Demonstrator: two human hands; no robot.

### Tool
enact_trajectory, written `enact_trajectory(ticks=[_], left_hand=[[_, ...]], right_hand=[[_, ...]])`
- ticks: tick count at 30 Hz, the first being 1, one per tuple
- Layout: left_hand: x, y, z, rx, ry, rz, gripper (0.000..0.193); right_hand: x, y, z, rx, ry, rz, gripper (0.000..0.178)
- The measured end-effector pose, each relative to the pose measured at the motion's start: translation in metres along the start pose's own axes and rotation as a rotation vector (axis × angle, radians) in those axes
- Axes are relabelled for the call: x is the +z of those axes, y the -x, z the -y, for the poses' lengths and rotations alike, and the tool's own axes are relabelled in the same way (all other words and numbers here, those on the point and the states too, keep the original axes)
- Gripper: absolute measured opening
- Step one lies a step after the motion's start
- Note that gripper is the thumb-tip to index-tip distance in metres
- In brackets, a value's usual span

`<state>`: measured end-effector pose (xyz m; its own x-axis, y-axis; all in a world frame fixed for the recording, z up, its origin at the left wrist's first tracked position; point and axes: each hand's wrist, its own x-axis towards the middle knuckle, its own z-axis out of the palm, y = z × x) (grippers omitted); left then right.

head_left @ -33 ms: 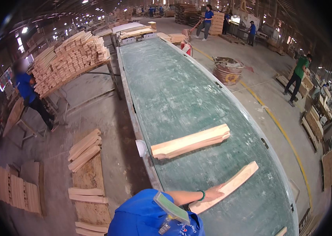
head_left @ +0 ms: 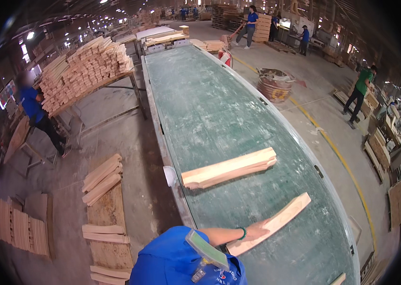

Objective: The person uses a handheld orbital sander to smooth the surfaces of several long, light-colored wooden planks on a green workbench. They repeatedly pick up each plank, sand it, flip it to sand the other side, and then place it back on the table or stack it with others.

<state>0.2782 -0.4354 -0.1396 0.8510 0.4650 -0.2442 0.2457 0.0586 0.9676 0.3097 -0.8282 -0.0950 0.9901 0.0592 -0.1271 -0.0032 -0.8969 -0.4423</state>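
My left hand (head_left: 256, 231), with a green beaded bracelet at the wrist, reaches across a green conveyor-like table (head_left: 210, 109). Its fingers are closed on the side of a pale, slightly curved wooden piece (head_left: 283, 216), which lies slanted on the green surface. Farther up, a bundle of similar wooden pieces (head_left: 229, 167) lies side by side, apart from my hand. The tip of another wooden piece (head_left: 339, 279) shows at the lower edge. My right hand is out of view. My blue shirt and a hanging badge cover the bottom middle.
A metal rail (head_left: 162, 137) edges the table on the left. Wooden pieces lie on a floor board (head_left: 110, 209) and in a stack (head_left: 20, 228). A co-worker in blue (head_left: 32, 102) stands by a large wood pile (head_left: 86, 66). A rusty drum (head_left: 275, 85) stands right of the table.
The curved piece and my left hand have shifted very slightly to the left and away from me. The bundle appears slightly shifted the same way.
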Motion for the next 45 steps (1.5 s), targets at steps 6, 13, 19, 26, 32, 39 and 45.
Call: enact_trajectory(ticks=[6, 13, 19, 26, 32, 39, 45], left_hand=[[0.0, 0.004, -0.011, -0.058, -0.392, -0.14, 0.07], [0.019, 0.003, -0.009, -0.078, -0.646, -0.261, 0.051], [0.009, -0.006, -0.015, 0.058, -1.035, -0.404, 0.026], [0.03, -0.01, -0.002, 0.114, -0.982, -0.432, 0.042], [0.03, -0.007, -0.011, 0.05, -1.03, -0.333, 0.045], [0.01, -0.01, -0.002, 0.32, -0.888, -0.463, 0.053], [0.07, -0.009, -0.092, 0.065, 0.217, 0.319, 0.083]], right_hand=[[-0.017, -0.01, -0.024, -0.111, -0.152, 0.146, 0.109], [-0.059, -0.043, -0.135, 0.23, 0.071, 0.133, 0.113], [-0.034, -0.097, -0.22, 0.27, 0.1, -0.11, 0.113], [-0.016, -0.179, -0.197, 0.273, 0.245, -0.298, 0.108], [-0.045, -0.178, -0.157, 0.57, 0.051, -0.19, 0.093], [-0.073, -0.099, -0.083, 0.36, -0.875, 0.114, 0.075], [-0.153, -0.024, 0.007, -0.309, -0.27, 0.05, 0.082]])
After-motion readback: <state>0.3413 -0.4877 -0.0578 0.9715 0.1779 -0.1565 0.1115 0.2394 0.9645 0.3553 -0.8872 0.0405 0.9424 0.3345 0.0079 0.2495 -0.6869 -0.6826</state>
